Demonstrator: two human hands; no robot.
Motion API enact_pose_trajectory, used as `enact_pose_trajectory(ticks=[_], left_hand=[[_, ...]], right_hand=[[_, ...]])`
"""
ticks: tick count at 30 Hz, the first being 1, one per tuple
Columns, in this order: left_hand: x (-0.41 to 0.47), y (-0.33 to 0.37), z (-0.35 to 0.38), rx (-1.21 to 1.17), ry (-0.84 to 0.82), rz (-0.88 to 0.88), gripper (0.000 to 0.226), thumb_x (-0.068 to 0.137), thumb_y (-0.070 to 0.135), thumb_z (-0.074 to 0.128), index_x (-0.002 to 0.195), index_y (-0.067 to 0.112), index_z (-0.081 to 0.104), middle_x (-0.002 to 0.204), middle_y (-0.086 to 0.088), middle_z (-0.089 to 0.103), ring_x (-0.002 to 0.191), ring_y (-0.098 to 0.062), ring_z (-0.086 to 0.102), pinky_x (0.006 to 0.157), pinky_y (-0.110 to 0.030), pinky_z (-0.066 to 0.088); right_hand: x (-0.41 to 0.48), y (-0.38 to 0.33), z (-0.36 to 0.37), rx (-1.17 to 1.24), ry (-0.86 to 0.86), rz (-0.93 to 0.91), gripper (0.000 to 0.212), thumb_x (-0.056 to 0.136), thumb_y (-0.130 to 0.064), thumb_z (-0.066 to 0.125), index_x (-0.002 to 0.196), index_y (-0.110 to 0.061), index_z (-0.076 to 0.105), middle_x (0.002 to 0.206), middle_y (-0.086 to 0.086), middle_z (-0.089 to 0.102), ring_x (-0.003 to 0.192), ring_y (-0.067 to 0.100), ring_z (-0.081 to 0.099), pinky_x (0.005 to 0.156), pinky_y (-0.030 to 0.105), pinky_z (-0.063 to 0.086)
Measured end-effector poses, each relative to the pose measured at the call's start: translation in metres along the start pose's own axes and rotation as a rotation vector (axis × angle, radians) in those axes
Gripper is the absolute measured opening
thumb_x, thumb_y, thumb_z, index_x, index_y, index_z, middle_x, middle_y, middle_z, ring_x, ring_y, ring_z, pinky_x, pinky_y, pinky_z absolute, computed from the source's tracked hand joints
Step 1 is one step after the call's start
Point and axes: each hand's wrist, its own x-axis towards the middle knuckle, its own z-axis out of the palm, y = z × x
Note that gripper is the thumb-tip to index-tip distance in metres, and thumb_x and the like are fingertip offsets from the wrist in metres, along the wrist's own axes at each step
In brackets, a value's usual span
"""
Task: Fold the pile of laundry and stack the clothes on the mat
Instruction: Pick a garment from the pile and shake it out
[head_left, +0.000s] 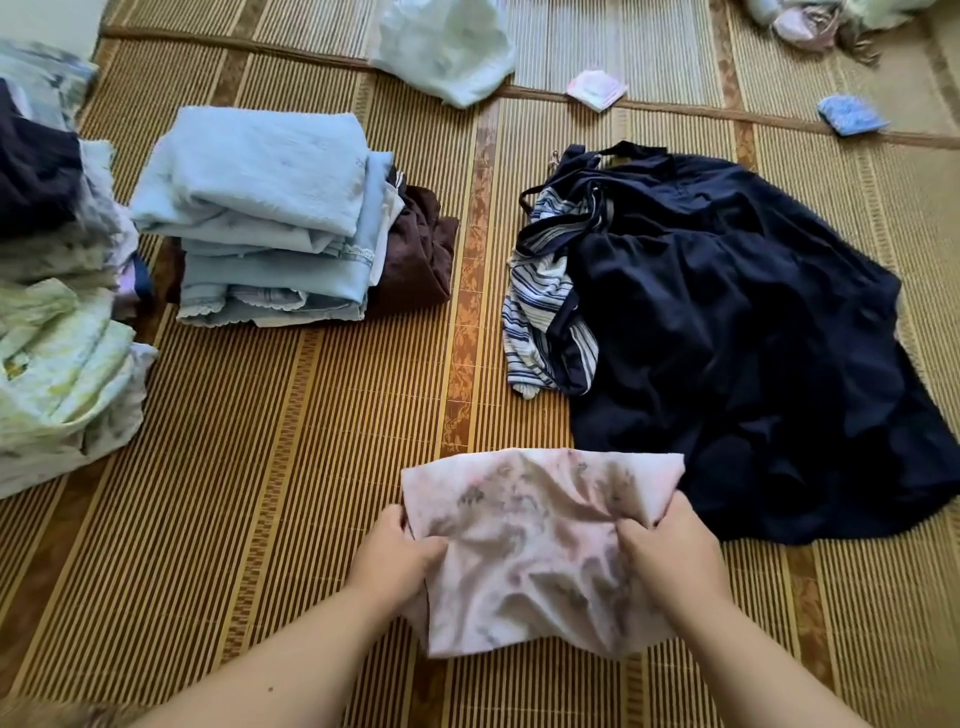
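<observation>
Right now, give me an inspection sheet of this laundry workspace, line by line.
Surface: striped woven mat, bare in the middle.
Job's things: pink floral cloth held up; folded light blue stack on a brown garment; unfolded navy garment over a striped top.
Clutter: folded pile at left edge; small cloths far back.
Grippers: left hand and right hand both grip the pink cloth.
Cables: nothing seen.
Surroundings: pale green cloth and bundled clothes at top.
</observation>
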Motion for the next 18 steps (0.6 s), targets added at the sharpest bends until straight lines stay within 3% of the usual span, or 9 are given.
enact_pose_trajectory(ticks=[4,7,9,11,13,14,16,17,18], left_hand=[[0.005,0.002,-0.007,0.035,-0.034,0.036,0.047,0.087,0.019,0.068,0.127,0.02,0.044,0.103,0.006,0.063,0.087,-0.013,0.064,0.066,-0.029,0.05],[0.008,0.003,-0.01,-0.058,-0.073,0.02,0.039,0.097,0.026,0.056,0.133,0.017,0.046,0.1,0.004,0.066,0.083,-0.012,0.067,0.059,-0.026,0.049],[0.006,0.005,-0.012,-0.115,-0.082,0.001,0.034,0.102,0.037,0.044,0.126,0.016,0.054,0.094,0.001,0.071,0.083,-0.015,0.068,0.063,-0.026,0.048],[0.005,0.005,-0.015,-0.323,-0.118,-0.058,0.041,0.102,0.045,0.036,0.113,0.015,0.062,0.089,-0.004,0.076,0.08,-0.018,0.072,0.064,-0.027,0.051],[0.006,0.005,-0.015,-0.477,-0.164,-0.092,0.043,0.1,0.048,0.038,0.109,0.014,0.063,0.095,-0.007,0.076,0.084,-0.02,0.073,0.069,-0.029,0.054],[0.007,0.003,-0.016,-0.417,-0.179,-0.063,0.04,0.098,0.049,0.043,0.111,0.015,0.06,0.1,-0.006,0.074,0.087,-0.019,0.071,0.071,-0.03,0.053],[0.01,-0.002,-0.015,-0.17,-0.132,-0.005,0.032,0.091,0.043,0.061,0.115,0.025,0.05,0.101,0.004,0.068,0.089,-0.011,0.065,0.071,-0.029,0.05],[0.011,-0.004,-0.013,-0.087,-0.103,0.01,0.039,0.087,0.035,0.069,0.118,0.027,0.047,0.102,0.006,0.066,0.091,-0.012,0.064,0.076,-0.031,0.052],[0.012,-0.006,-0.011,-0.035,-0.086,0.03,0.045,0.083,0.026,0.073,0.119,0.027,0.046,0.105,0.006,0.066,0.095,-0.014,0.064,0.083,-0.035,0.053]], right_hand=[[-0.022,-0.039,0.0,-0.071,-0.016,-0.115,0.02,0.083,-0.026,0.059,0.095,-0.021,0.043,0.077,-0.005,0.054,0.064,0.008,0.048,0.055,0.029,0.038],[-0.052,-0.07,0.026,-0.093,-0.257,-0.252,0.024,0.088,-0.03,0.057,0.107,-0.03,0.043,0.083,-0.006,0.056,0.067,0.002,0.054,0.055,0.021,0.045],[-0.072,-0.083,0.047,-0.058,-0.506,-0.287,0.034,0.088,-0.032,0.059,0.118,-0.036,0.045,0.102,-0.007,0.063,0.091,0.01,0.063,0.074,0.03,0.057],[-0.083,-0.089,0.067,-0.288,-0.665,-0.409,0.041,0.086,-0.035,0.059,0.124,-0.038,0.047,0.126,-0.007,0.057,0.128,0.026,0.046,0.105,0.05,0.041],[-0.086,-0.087,0.077,-0.482,-0.741,-0.491,0.045,0.088,-0.035,0.057,0.132,-0.037,0.047,0.149,-0.007,0.039,0.147,0.028,0.011,0.116,0.059,0.01],[-0.085,-0.082,0.08,-0.471,-0.759,-0.503,0.044,0.09,-0.035,0.056,0.133,-0.036,0.048,0.152,-0.009,0.036,0.148,0.026,0.008,0.116,0.058,0.006],[-0.08,-0.072,0.079,-0.273,-0.676,-0.475,0.031,0.092,-0.03,0.054,0.123,-0.035,0.059,0.135,-0.01,0.055,0.136,0.018,0.038,0.114,0.05,0.03],[-0.075,-0.068,0.075,-0.164,-0.572,-0.448,0.024,0.093,-0.027,0.055,0.114,-0.034,0.063,0.117,-0.013,0.063,0.117,0.01,0.054,0.102,0.038,0.046],[-0.067,-0.065,0.069,-0.073,-0.435,-0.435,0.02,0.093,-0.024,0.055,0.107,-0.034,0.064,0.104,-0.016,0.063,0.1,0.002,0.058,0.086,0.022,0.051]])
